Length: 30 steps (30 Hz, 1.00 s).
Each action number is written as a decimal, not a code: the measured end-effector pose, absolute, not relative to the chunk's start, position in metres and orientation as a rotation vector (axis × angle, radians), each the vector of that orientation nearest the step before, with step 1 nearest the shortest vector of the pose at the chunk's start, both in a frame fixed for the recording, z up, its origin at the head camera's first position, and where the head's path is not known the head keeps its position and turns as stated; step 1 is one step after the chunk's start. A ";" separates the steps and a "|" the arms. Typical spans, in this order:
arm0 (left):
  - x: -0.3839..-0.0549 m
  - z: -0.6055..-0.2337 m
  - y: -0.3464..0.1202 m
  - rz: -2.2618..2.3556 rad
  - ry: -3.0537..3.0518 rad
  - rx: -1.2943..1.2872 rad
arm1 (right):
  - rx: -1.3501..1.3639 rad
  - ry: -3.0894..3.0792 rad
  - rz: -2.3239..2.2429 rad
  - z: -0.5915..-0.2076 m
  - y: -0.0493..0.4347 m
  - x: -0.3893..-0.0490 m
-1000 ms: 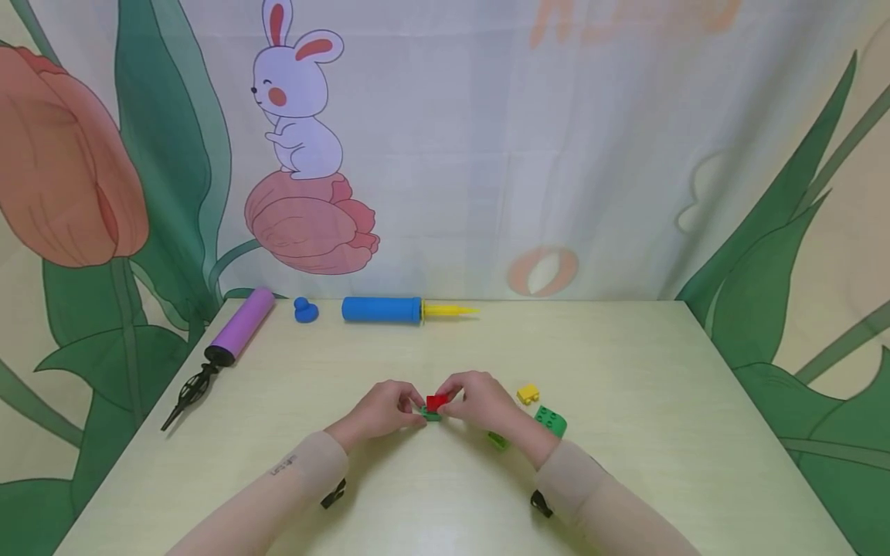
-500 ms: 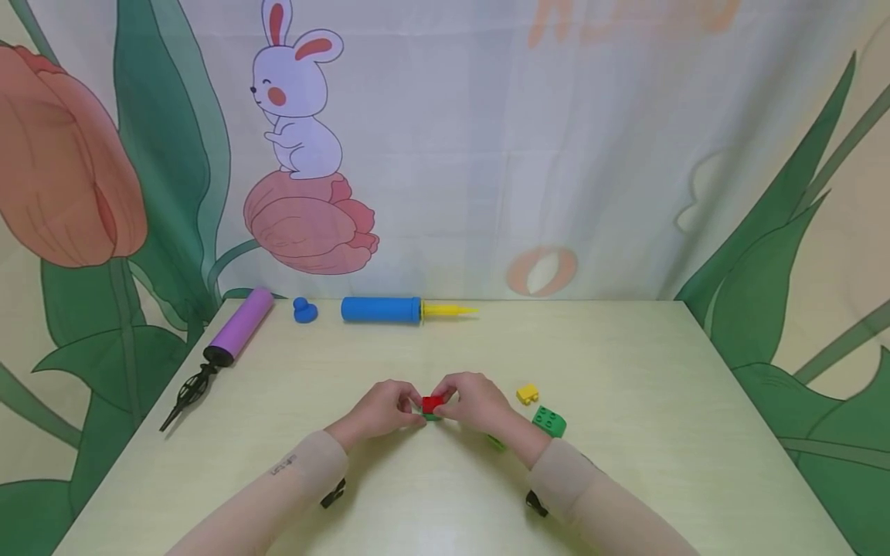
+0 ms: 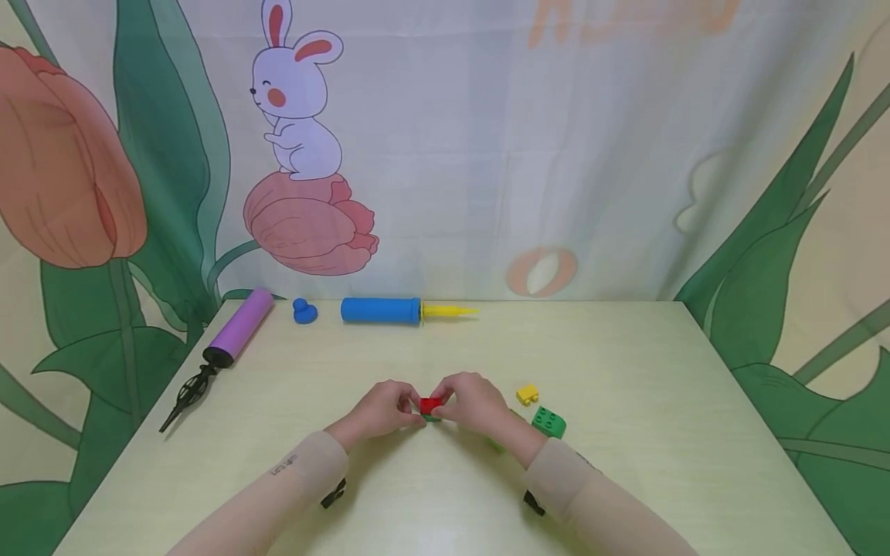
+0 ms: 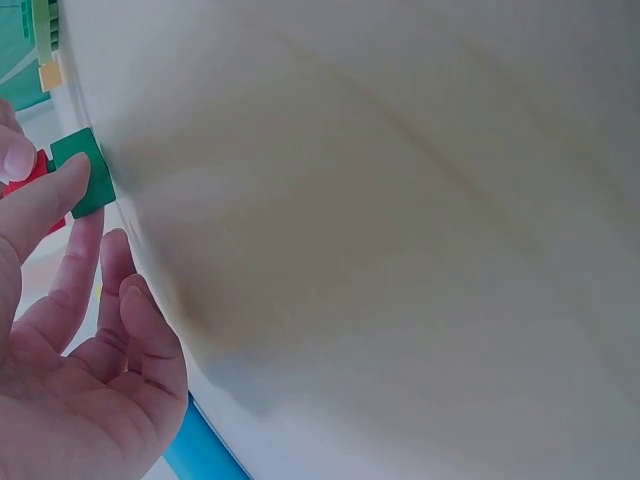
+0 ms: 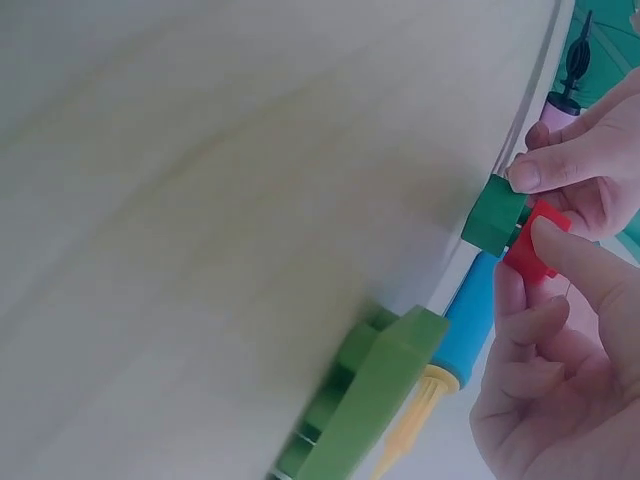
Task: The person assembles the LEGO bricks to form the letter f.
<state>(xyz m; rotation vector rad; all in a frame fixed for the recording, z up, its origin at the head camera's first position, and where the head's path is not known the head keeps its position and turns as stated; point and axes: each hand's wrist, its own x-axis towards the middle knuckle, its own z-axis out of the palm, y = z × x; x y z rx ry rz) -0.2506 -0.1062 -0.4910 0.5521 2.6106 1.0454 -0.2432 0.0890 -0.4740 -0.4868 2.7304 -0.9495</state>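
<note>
At the centre of the bench [image 3: 660,371]: one red block [image 3: 431,405] above one green block [image 5: 491,216], studs visible in the gap. Left hand [image 3: 382,407]: thumb and finger pinching the green block, remaining fingers loosely bent. Right hand [image 3: 474,405]: thumb and finger pinching the red block. Grips at the sides, likely to leave the facing surfaces uncovered and the pair steady. Sleeved forearms [image 3: 267,494] angle inward from the near edge.

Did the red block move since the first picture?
Yes, the red block has shifted slightly left in the head view, toward the left hand, judged against the blue pump lying still at the back.
</note>
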 end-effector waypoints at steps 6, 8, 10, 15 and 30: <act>-0.251 -0.491 -0.107 1.053 2.617 0.564 | -0.518 2.785 -0.892 -0.473 0.087 -0.243; -0.251 -0.492 -0.107 1.053 2.618 0.570 | -0.522 2.803 -0.864 -0.473 0.086 -0.243; -0.251 -0.492 -0.107 1.054 2.617 0.575 | -0.522 2.818 -0.832 -0.472 0.085 -0.243; -0.252 -0.490 -0.107 1.063 2.602 0.571 | -0.524 2.853 -0.742 -0.471 0.084 -0.243; -0.250 -0.488 -0.107 1.055 2.598 0.560 | -0.605 2.936 -0.589 -0.465 0.078 -0.240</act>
